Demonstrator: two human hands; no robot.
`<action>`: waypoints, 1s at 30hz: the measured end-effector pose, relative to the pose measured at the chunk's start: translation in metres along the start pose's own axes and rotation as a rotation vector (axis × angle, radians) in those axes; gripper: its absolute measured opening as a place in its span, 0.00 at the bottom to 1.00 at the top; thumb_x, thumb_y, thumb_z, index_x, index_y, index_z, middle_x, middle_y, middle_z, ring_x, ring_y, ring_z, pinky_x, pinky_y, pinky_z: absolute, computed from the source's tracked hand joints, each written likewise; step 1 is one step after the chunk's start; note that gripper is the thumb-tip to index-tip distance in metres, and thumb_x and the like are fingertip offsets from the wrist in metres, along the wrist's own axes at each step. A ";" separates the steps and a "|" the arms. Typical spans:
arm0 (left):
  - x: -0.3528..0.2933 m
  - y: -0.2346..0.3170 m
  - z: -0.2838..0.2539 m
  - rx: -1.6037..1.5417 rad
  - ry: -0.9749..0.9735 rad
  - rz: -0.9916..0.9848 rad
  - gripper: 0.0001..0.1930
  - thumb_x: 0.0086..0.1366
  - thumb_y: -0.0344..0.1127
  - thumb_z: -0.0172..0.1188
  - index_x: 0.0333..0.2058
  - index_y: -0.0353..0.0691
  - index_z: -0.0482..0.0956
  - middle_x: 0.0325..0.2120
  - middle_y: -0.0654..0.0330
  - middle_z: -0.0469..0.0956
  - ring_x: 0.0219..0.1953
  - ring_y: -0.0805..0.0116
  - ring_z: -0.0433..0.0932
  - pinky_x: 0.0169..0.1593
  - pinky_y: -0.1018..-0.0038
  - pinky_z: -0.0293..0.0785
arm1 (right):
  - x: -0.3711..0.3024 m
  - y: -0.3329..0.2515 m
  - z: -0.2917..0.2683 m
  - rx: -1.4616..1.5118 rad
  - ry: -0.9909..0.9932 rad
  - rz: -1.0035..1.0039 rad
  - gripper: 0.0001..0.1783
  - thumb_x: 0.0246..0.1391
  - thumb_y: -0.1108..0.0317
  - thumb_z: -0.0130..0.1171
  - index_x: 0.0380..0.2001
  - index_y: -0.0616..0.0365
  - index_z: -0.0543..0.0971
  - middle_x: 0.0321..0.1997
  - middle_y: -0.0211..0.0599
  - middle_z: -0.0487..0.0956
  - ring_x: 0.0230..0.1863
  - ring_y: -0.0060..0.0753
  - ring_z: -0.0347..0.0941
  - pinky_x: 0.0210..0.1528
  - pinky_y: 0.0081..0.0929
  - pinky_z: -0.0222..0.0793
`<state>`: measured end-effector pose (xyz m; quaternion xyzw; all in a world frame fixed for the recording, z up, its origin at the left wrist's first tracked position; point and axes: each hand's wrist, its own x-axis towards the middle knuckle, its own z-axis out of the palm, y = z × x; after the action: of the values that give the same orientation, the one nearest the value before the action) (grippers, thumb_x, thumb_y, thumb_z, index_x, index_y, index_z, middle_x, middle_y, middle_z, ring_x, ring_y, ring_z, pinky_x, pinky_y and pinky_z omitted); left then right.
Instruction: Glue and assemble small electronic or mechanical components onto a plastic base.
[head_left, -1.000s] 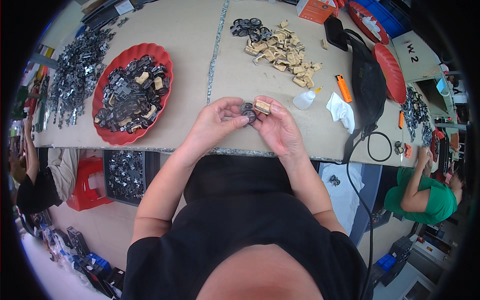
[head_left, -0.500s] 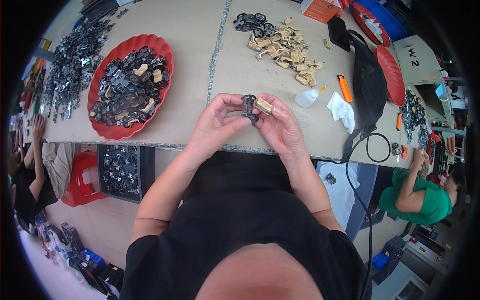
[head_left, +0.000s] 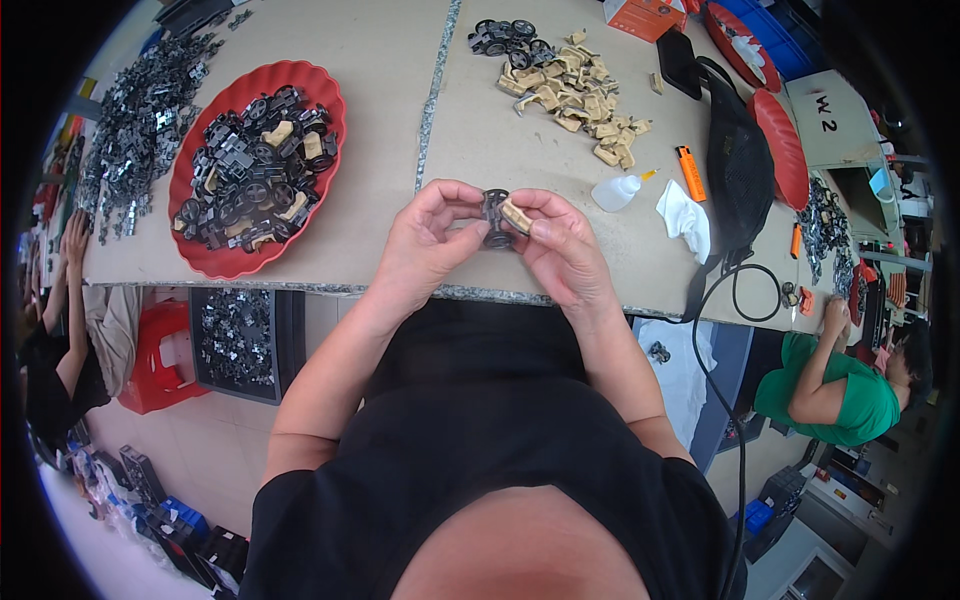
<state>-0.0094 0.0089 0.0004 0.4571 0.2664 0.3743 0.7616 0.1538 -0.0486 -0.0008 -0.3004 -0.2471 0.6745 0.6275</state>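
Note:
Above the table's near edge, my left hand (head_left: 425, 240) pinches a small black wheeled chassis (head_left: 494, 205), which looks like a toy vehicle base. My right hand (head_left: 572, 255) grips a tan moulded piece (head_left: 516, 217) between thumb and fingers. It is tilted and lies close against the chassis's right side; whether it is seated in it, I cannot tell. Beyond my hands is a loose pile of similar tan pieces (head_left: 575, 95), with several black wheeled chassis (head_left: 505, 40) at its far left. To the left, a red scalloped bowl (head_left: 335, 85) holds many black wheeled parts, some with tan pieces.
A white squeeze bottle (head_left: 615, 193), an orange lighter (head_left: 691, 173), a crumpled tissue (head_left: 684, 222) and a black bag (head_left: 738, 170) with a cable lie to the right. Dark small parts (head_left: 140, 140) heap at far left. Co-workers sit at both sides.
My right hand has brought the tan piece left, up against the chassis, and turned it steeper. The chassis stays in my left hand.

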 end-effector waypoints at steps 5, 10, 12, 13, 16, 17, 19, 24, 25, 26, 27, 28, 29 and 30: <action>-0.001 0.001 0.003 0.013 -0.014 0.035 0.16 0.56 0.19 0.54 0.44 0.33 0.66 0.39 0.59 0.71 0.44 0.74 0.70 0.46 0.79 0.71 | 0.000 -0.004 -0.003 -0.058 0.049 -0.023 0.18 0.47 0.71 0.56 0.44 0.64 0.70 0.41 0.39 0.75 0.43 0.28 0.71 0.50 0.28 0.63; -0.003 -0.001 0.000 0.023 -0.037 0.033 0.17 0.55 0.18 0.53 0.45 0.32 0.66 0.41 0.58 0.70 0.45 0.73 0.71 0.48 0.77 0.71 | 0.000 -0.002 -0.001 -0.055 0.016 -0.007 0.18 0.48 0.72 0.56 0.44 0.64 0.70 0.41 0.39 0.75 0.43 0.29 0.71 0.49 0.27 0.64; -0.003 -0.001 -0.001 0.017 -0.030 0.022 0.17 0.55 0.17 0.53 0.44 0.32 0.66 0.41 0.57 0.70 0.45 0.72 0.71 0.48 0.77 0.71 | 0.000 -0.002 -0.002 -0.057 -0.002 -0.008 0.18 0.49 0.72 0.56 0.44 0.64 0.70 0.42 0.40 0.75 0.43 0.29 0.72 0.49 0.27 0.65; -0.003 -0.001 0.000 0.009 -0.026 0.040 0.17 0.55 0.17 0.53 0.44 0.32 0.66 0.42 0.57 0.69 0.45 0.72 0.71 0.49 0.76 0.72 | 0.000 -0.003 -0.005 -0.049 -0.010 -0.007 0.18 0.49 0.72 0.56 0.45 0.64 0.70 0.42 0.40 0.75 0.43 0.29 0.72 0.49 0.28 0.65; -0.005 -0.003 0.000 0.007 -0.005 0.095 0.18 0.54 0.16 0.54 0.44 0.32 0.67 0.42 0.58 0.67 0.44 0.71 0.72 0.49 0.75 0.72 | -0.001 -0.003 -0.004 -0.054 0.014 -0.007 0.15 0.50 0.74 0.56 0.43 0.65 0.71 0.42 0.41 0.75 0.43 0.29 0.72 0.49 0.28 0.66; -0.005 -0.005 -0.001 0.025 0.006 0.113 0.18 0.53 0.16 0.55 0.44 0.32 0.67 0.42 0.58 0.66 0.44 0.70 0.72 0.49 0.75 0.72 | 0.000 -0.004 -0.004 -0.062 0.030 -0.008 0.15 0.50 0.75 0.55 0.43 0.66 0.72 0.42 0.42 0.76 0.43 0.29 0.73 0.49 0.28 0.67; -0.004 -0.007 -0.001 0.060 0.014 0.140 0.18 0.52 0.16 0.55 0.43 0.32 0.68 0.43 0.59 0.65 0.44 0.69 0.72 0.49 0.74 0.72 | -0.001 -0.002 -0.006 -0.163 0.057 -0.021 0.13 0.50 0.76 0.55 0.41 0.66 0.73 0.41 0.42 0.76 0.41 0.29 0.73 0.47 0.28 0.69; -0.001 -0.005 0.000 0.149 0.031 0.206 0.18 0.51 0.16 0.56 0.42 0.32 0.70 0.43 0.59 0.64 0.43 0.68 0.73 0.49 0.74 0.73 | 0.002 -0.007 -0.007 -0.312 0.084 -0.042 0.09 0.51 0.77 0.55 0.37 0.66 0.75 0.39 0.41 0.76 0.38 0.29 0.74 0.42 0.27 0.72; -0.001 -0.005 0.000 0.153 0.036 0.215 0.18 0.51 0.16 0.57 0.42 0.32 0.70 0.43 0.59 0.64 0.43 0.68 0.73 0.49 0.74 0.73 | 0.002 -0.007 -0.007 -0.321 0.087 -0.033 0.09 0.51 0.77 0.54 0.37 0.66 0.76 0.39 0.41 0.76 0.38 0.30 0.74 0.42 0.27 0.72; -0.001 -0.005 0.001 0.157 0.041 0.224 0.18 0.51 0.15 0.57 0.42 0.32 0.70 0.43 0.59 0.64 0.43 0.68 0.73 0.49 0.74 0.73 | 0.002 -0.007 -0.007 -0.331 0.091 -0.024 0.09 0.51 0.78 0.54 0.37 0.66 0.76 0.39 0.41 0.76 0.37 0.30 0.74 0.42 0.27 0.72; -0.001 -0.005 0.000 0.162 0.044 0.231 0.18 0.51 0.15 0.57 0.42 0.32 0.70 0.43 0.59 0.64 0.43 0.68 0.73 0.49 0.75 0.73 | 0.002 -0.007 -0.007 -0.349 0.091 -0.030 0.09 0.51 0.78 0.54 0.37 0.67 0.76 0.38 0.41 0.76 0.37 0.29 0.74 0.42 0.26 0.73; -0.001 -0.006 0.000 0.159 0.048 0.232 0.18 0.51 0.15 0.57 0.42 0.32 0.70 0.43 0.59 0.64 0.43 0.69 0.73 0.49 0.75 0.73 | 0.003 -0.007 -0.007 -0.368 0.093 -0.036 0.09 0.51 0.78 0.54 0.37 0.68 0.76 0.38 0.41 0.77 0.38 0.29 0.74 0.43 0.25 0.73; -0.001 -0.007 0.000 0.156 0.052 0.232 0.18 0.51 0.15 0.56 0.42 0.32 0.70 0.43 0.59 0.64 0.43 0.69 0.73 0.49 0.75 0.73 | 0.003 -0.007 -0.007 -0.386 0.094 -0.041 0.09 0.51 0.79 0.54 0.36 0.68 0.76 0.37 0.41 0.77 0.38 0.29 0.74 0.43 0.24 0.73; -0.002 -0.007 0.000 0.154 0.057 0.231 0.18 0.51 0.15 0.56 0.42 0.32 0.70 0.44 0.59 0.64 0.43 0.69 0.73 0.49 0.75 0.73 | 0.003 -0.007 -0.007 -0.412 0.090 -0.044 0.09 0.51 0.79 0.54 0.37 0.68 0.77 0.38 0.41 0.76 0.38 0.29 0.74 0.43 0.24 0.73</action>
<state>-0.0084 0.0054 -0.0063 0.5312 0.2615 0.4504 0.6683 0.1631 -0.0456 -0.0012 -0.4469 -0.3578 0.5818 0.5777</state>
